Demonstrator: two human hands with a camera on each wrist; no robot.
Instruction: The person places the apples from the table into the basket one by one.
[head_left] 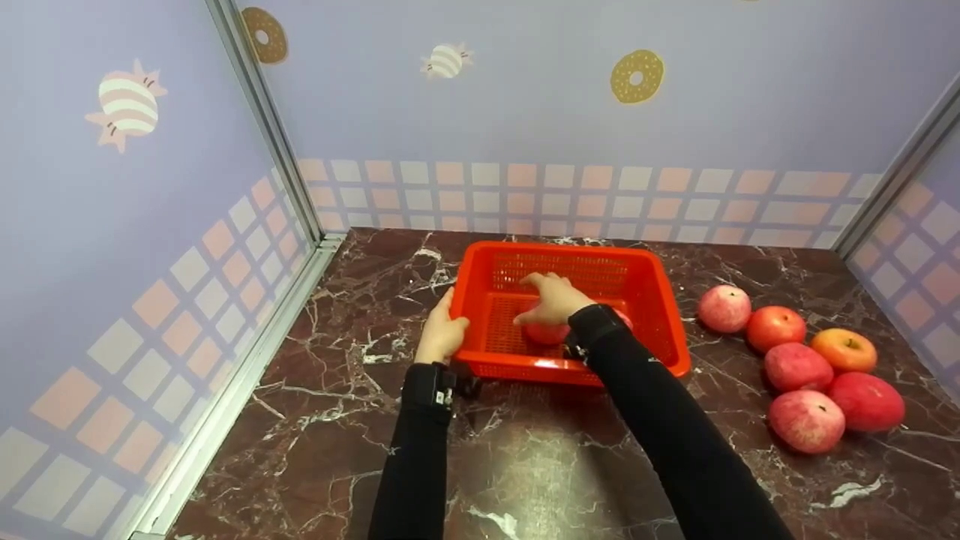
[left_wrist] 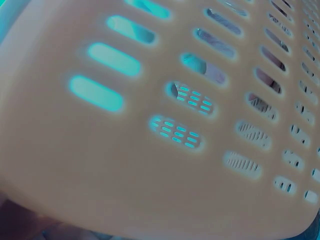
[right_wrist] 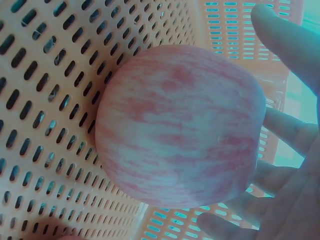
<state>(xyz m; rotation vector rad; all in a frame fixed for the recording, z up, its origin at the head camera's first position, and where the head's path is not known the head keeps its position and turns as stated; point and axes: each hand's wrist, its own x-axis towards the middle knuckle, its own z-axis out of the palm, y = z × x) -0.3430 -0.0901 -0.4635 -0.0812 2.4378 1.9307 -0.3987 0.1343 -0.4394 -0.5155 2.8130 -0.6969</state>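
The left grip [head_left: 441, 332] held the red basket [head_left: 510, 361]; the right grip [head_left: 556, 300] was spread wide by an apple [right_wrist: 180, 127] inside.

Lavender walls [head_left: 525, 112] — checked below — border a brown marbled tabletop [head_left: 300, 450].

Three views meet at one basket [head_left: 670, 315].
From above and behind the left hand [head_left: 441, 330] and right hand [head_left: 556, 300], the head camera looks forward and down, across the desk [head_left: 330, 420]. The left wrist camera faces the slotted wall [left_wrist: 115, 165] beside its hand, very near; the right looks into the basket, close on the apple [right_wrist: 180, 127] by its hand; the head view shares that apple.
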